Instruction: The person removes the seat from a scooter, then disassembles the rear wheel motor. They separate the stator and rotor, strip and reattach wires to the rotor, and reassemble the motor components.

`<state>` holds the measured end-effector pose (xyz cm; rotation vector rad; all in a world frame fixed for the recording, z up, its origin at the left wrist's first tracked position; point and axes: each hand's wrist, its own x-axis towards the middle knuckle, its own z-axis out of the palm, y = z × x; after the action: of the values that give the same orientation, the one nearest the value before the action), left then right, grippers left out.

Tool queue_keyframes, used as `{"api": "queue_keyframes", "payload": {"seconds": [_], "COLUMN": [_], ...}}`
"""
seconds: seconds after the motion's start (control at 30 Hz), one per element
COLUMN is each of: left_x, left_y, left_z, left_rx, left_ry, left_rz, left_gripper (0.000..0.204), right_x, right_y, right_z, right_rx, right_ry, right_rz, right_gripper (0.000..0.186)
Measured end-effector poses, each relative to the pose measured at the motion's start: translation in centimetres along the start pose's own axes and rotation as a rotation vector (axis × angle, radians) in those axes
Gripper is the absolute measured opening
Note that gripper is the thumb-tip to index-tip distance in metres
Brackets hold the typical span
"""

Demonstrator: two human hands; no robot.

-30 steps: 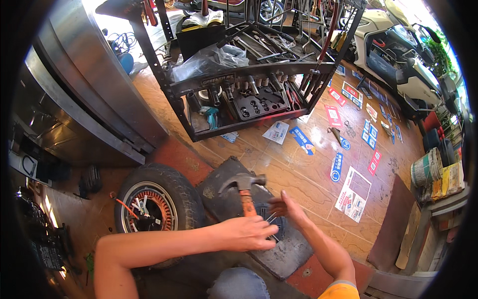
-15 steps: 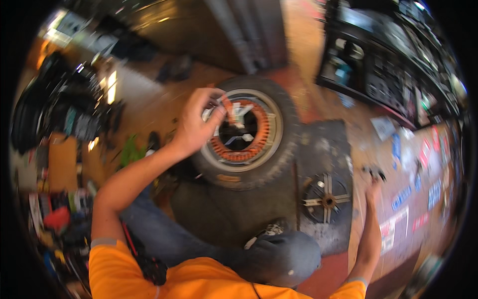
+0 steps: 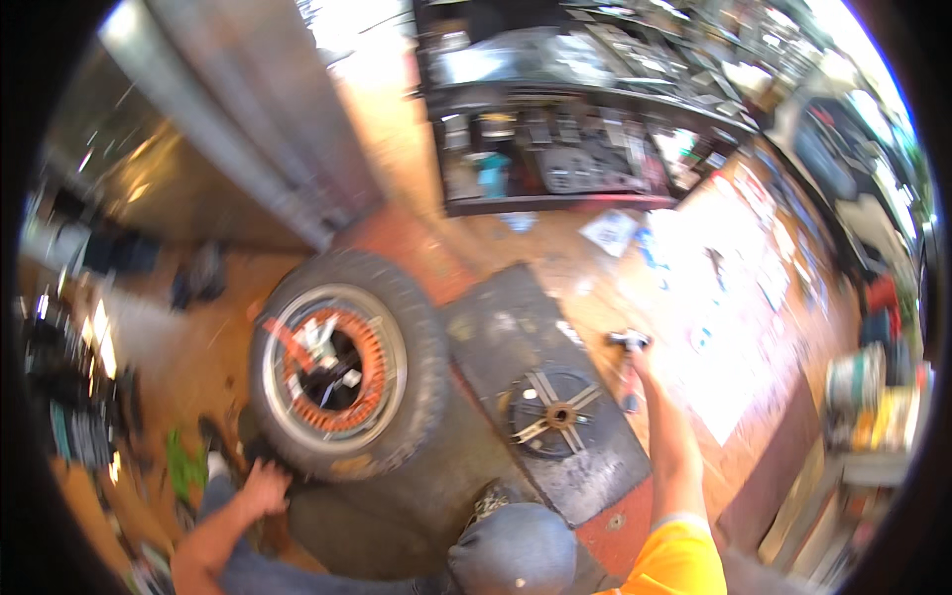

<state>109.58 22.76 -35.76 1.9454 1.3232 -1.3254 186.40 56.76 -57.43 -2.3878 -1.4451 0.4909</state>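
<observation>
On the floor mat, a tyred wheel (image 3: 421,347) lies on its side, with a ring of copper windings (image 3: 372,372) inside the rim. A red-orange strip (image 3: 288,342) rests across the ring's upper left. Just below the tyre's lower left edge is my left hand (image 3: 264,488), its fingers apart and nothing visible in them. My right arm reaches forward past the mat, and my right hand (image 3: 643,359) is closed on a hammer (image 3: 629,340) with a dark head and reddish handle. Blur hides the exact finger placement. A round spoked cover (image 3: 557,415) lies between wheel and hammer.
A black open tool cabinet (image 3: 560,203) with trays of tools stands at the far side. Grey metal panels (image 3: 268,109) rise behind the wheel. White buckets (image 3: 855,377) and shelving are at the right. My knee (image 3: 511,550) is near the mat's edge.
The view has swung right. My left hand has left the wheel's centre and dropped to the tyre's near left side, leaving the strip on the wheel. My right hand stays by the hammer.
</observation>
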Motion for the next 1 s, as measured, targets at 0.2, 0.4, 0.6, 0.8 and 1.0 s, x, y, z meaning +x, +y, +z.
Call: {"api": "queue_keyframes", "payload": {"seconds": [0.2, 0.4, 0.6, 0.8, 1.0], "left_x": [-2.8, -7.6, -5.9, -1.4, 2.8], "left_y": [-1.6, 2.7, 8.2, 12.6, 15.7], "left_z": [-2.7, -11.9, -15.4, -15.9, -14.9], "left_rx": [-0.479, -0.549, -0.508, -0.521, -0.492], "left_ry": [0.027, -0.154, -0.059, 0.011, -0.093], "left_rz": [0.150, 0.144, 0.339, 0.367, 0.476], "left_gripper": [0.055, 0.043, 0.043, 0.038, 0.047], "right_x": [7.2, 17.0, 24.2, 26.2, 25.9], "right_y": [-5.2, -12.4, -20.6, -24.5, -24.1], "right_z": [-6.1, -11.8, -15.7, -15.8, -14.8], "right_rx": [-0.004, 0.287, 0.539, 0.557, 0.549], "right_ry": [0.226, 0.339, 0.484, 0.566, 0.575], "right_rz": [-0.067, -0.029, -0.255, -0.344, -0.295], "right_gripper": [0.041, 0.042, 0.036, 0.036, 0.034]}}
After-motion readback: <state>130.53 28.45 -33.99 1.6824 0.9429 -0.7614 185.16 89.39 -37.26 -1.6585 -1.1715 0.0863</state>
